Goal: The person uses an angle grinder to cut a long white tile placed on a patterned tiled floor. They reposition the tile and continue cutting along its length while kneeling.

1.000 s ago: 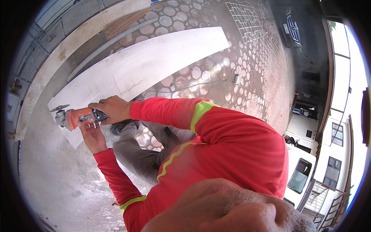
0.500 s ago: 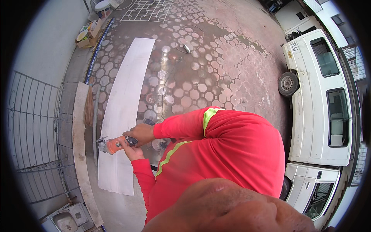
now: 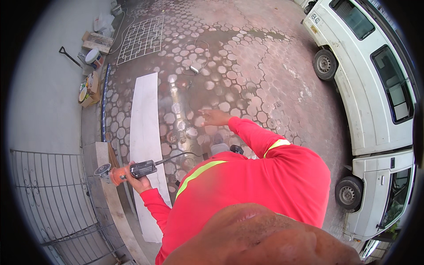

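Note:
My left hand (image 3: 140, 180) is wrapped around the body of an orange and black angle grinder (image 3: 141, 168). The grinder's disc (image 3: 103, 169) points left, past the edge of a long white board (image 3: 145, 115) lying below. From the grinder's back end a black cord (image 3: 179, 155) runs right toward my body. My right hand (image 3: 215, 118) reaches out over the paving to the right of the board, fingers stretched and holding nothing. Both arms wear red sleeves with yellow-green bands.
A white van (image 3: 366, 97) stands on the right. Along the left wall are a metal grille gate (image 3: 53, 194), a cardboard box (image 3: 91, 90), a white bucket (image 3: 93, 57) and a shovel (image 3: 70, 57). A white lattice panel (image 3: 141, 39) lies farther off on hexagonal paving (image 3: 247, 66).
My right hand has let go of the grinder and swung out to the right. The left hand alone now holds the grinder, and the view has shifted.

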Tool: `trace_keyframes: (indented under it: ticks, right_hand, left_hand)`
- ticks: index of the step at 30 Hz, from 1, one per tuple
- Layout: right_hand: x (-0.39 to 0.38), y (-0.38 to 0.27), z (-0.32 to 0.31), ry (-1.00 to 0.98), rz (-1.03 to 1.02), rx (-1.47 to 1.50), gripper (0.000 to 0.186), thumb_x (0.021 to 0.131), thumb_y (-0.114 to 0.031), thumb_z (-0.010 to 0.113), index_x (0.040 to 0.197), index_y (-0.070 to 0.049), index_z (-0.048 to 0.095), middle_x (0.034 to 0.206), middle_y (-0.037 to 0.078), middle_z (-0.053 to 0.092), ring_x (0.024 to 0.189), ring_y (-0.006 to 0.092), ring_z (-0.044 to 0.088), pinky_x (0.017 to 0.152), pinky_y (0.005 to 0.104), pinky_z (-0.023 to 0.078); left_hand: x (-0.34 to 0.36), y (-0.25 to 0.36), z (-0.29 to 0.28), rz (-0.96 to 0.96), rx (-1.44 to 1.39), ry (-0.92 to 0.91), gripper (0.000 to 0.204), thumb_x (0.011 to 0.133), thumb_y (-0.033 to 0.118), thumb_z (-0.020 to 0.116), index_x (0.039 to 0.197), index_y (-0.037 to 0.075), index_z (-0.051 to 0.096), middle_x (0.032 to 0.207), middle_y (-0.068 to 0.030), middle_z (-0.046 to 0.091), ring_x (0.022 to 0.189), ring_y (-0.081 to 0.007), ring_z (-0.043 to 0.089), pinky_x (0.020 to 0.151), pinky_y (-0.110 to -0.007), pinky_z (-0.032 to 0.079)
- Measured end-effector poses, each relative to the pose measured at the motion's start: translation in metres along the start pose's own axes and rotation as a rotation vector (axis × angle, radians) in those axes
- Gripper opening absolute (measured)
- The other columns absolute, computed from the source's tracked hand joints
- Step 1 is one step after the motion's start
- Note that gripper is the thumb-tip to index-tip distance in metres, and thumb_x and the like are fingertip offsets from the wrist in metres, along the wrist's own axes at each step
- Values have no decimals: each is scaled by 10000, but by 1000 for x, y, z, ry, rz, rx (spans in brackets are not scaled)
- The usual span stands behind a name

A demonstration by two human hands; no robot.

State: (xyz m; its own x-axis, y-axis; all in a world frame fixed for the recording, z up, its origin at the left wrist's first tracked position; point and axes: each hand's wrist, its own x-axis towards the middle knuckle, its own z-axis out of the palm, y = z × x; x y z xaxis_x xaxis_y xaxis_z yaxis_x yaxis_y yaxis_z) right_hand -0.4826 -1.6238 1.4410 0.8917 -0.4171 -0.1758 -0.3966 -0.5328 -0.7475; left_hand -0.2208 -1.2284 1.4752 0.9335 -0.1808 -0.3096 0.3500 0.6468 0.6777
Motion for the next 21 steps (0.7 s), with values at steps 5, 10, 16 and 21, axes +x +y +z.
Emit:
trace_keyframes:
  ticks: [5, 10, 16, 21]
  right_hand:
    - [-114, 356, -146, -25, 816, -313, 796, 786, -554, 771, 1278, 53, 618, 1217, 240, 675, 1126, 375, 661, 945, 479, 534]
    - [-172, 589, -249, -253, 1322, 262, 606, 806, -430, 805, 1189, 18, 662, 972, 119, 727, 824, 253, 725, 626, 462, 593]
    - [-68, 680, -403, -104, 1024, 358, 606, 813, -423, 798, 1260, -40, 655, 1022, 106, 729, 855, 244, 727, 652, 441, 596]
    - [38, 746, -535, 134, 817, 408, 682, 847, -388, 782, 1410, -73, 560, 1092, 132, 718, 868, 223, 715, 688, 394, 598]
  left_hand:
    - [24, -45, 127, 214, 76, -30, 488, 925, 357, 724, 1196, -30, 601, 1172, -169, 661, 1078, -257, 640, 992, -427, 526]
    - [16, -119, 305, 556, 75, 84, 476, 943, 393, 693, 1153, -29, 632, 1146, -167, 670, 1078, -260, 647, 1004, -421, 525]
    - [6, -218, 473, 869, 80, 136, 511, 965, 401, 649, 1130, -82, 633, 1174, -203, 661, 1107, -282, 643, 1034, -461, 505]
    - [43, -288, 572, 993, -71, 88, 509, 957, 357, 641, 1135, -119, 621, 1196, -246, 654, 1122, -331, 638, 1062, -528, 474]
